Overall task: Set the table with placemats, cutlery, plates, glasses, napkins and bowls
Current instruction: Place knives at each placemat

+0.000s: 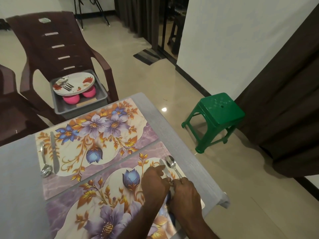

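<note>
Steel cutlery is the step in hand: you are lining up a knife (163,167) and a spoon (171,163) at the right end of the near placemat (96,200). Your left hand (155,182) has its fingers curled down onto the knife's handle end, and your right hand (187,192) pinches the spoon's handle; the fingertips themselves are partly hidden, so how firmly they clamp I cannot tell. The far placemat (103,135) already carries its own spoon (45,163) and knife (54,152), lying side by side at its left end.

Next, I judge, you let go and reach for the grey tray (101,94) on the brown chair (57,49) beyond the surface (17,178). It holds a stack of plates (76,86) with forks (66,85) lying on top and pink bowls (79,95) underneath. Lift the forks off first, or they may slide when the plates come up. A green stool (215,118) stands on the floor to your right, well apart from the reach.
</note>
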